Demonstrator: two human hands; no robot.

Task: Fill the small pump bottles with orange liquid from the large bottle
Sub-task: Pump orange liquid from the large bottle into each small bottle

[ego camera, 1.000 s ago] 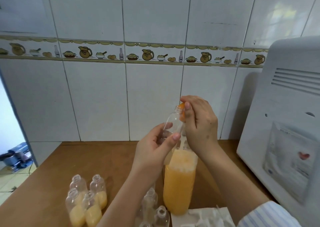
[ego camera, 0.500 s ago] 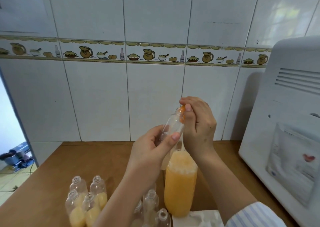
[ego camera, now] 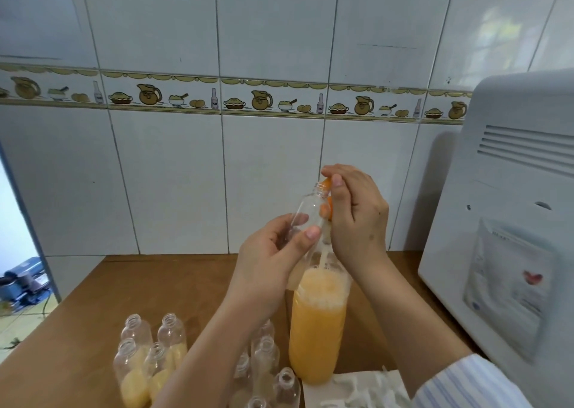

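Small bottle (ego camera: 306, 218), empty, is held tilted above the table (ego camera: 93, 308) in the left hand's (ego camera: 273, 261) grip; the right hand (ego camera: 357, 218) pinches something orange (ego camera: 326, 187) at its mouth. Large bottle (ego camera: 316, 323) stands uncapped below; an elbow knock could spill it.

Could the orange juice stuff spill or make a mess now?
Maybe. The left hand holds the small clear plastic bottle tilted in the air, so a slipping grip could drop it. The right hand works an orange piece at its narrow neck, where liquid could miss. The open small bottles below could get knocked over.
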